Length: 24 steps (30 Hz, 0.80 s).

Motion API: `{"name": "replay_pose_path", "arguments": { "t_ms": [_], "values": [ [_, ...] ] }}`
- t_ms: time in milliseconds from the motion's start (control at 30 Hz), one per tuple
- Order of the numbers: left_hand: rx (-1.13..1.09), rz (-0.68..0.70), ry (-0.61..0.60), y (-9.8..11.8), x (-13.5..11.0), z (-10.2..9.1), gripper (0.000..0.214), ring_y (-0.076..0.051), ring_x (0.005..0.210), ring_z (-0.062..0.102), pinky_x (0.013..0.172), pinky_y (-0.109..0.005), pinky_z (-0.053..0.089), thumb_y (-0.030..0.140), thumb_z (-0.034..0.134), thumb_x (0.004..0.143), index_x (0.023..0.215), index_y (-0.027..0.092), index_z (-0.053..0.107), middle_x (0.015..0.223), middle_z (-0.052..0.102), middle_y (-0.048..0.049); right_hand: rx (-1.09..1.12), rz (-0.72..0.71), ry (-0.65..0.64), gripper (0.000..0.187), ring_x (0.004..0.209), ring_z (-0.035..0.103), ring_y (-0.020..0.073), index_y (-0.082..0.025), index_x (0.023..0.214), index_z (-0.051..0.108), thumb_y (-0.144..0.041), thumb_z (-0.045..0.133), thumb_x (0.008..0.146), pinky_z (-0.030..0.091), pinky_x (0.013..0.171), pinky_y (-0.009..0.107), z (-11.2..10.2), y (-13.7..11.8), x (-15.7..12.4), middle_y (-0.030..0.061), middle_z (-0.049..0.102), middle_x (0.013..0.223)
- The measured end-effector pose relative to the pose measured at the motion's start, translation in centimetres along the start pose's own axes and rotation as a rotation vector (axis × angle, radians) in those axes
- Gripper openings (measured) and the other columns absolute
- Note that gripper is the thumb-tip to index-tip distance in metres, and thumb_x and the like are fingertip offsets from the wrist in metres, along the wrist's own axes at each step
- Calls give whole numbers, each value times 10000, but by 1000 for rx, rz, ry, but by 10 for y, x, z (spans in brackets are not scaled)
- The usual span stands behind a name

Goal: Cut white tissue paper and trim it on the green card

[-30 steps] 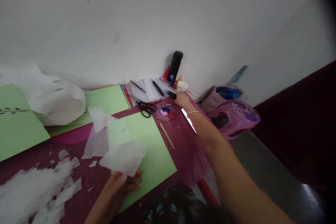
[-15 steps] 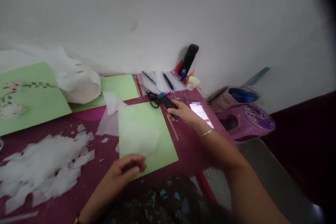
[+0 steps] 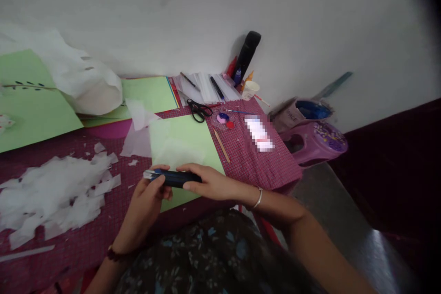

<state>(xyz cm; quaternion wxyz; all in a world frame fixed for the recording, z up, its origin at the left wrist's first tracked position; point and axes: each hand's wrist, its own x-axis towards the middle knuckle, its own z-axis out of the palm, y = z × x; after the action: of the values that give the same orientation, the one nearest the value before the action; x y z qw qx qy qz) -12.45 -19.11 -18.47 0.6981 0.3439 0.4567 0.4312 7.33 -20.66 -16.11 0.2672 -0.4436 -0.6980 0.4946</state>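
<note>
A black and blue stapler [image 3: 177, 179] lies level between my hands, above the near part of a light green sheet [image 3: 182, 128]. My left hand [image 3: 146, 197] pinches its silver-tipped end, thumb on top. At the other end, my right hand [image 3: 215, 183] is closed round the dark body. A thin white paper piece [image 3: 182, 152] rests on the green sheet, partly hidden by my hands. Black-handled scissors [image 3: 199, 110] lie just past the sheet's far right corner. Along its right edge is a thin wooden stick [image 3: 221, 145].
Torn white paper [image 3: 62, 188] is heaped at left. A decorated green sheet [image 3: 37, 101] and rolled white paper [image 3: 99, 89] lie behind it. Paint blobs [image 3: 223, 118], a blurred-out phone [image 3: 258, 133] and a paper cup [image 3: 251, 89] stand right. A purple stool [image 3: 310, 144] is beside the table.
My right hand has brought the stapler from beside the scissors leftward and nearer to me. My left hand, empty before, has taken hold of its other end. The view has shifted slightly.
</note>
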Motion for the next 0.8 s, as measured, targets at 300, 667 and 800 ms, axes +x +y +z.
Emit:
{"name": "replay_pose_path", "arguments": {
  "t_ms": [300,667,800],
  "values": [
    [-82,77,-54,3,-8,5,395,-80,498,460,483,-197,410,332,737,758,1095,145,652,598,527,49,1061,159,-351,611,842,695,149,-173,1404,401,-306,677,875,545,703,262,9,17,-22,86,676,1052],
    [-223,56,-387,-1,-12,-8,397,-55,461,386,477,-165,341,408,808,745,1037,161,699,524,472,56,985,162,-294,554,749,657,112,-171,1344,426,-400,657,896,516,643,243,25,9,-34,48,664,976],
    [-191,82,-425,0,-12,-11,343,-58,486,413,496,-161,357,380,785,780,1039,172,703,544,483,48,958,151,-246,530,706,640,99,-180,1318,430,-418,648,899,504,601,227,34,13,-32,33,663,944]
  ]
}}
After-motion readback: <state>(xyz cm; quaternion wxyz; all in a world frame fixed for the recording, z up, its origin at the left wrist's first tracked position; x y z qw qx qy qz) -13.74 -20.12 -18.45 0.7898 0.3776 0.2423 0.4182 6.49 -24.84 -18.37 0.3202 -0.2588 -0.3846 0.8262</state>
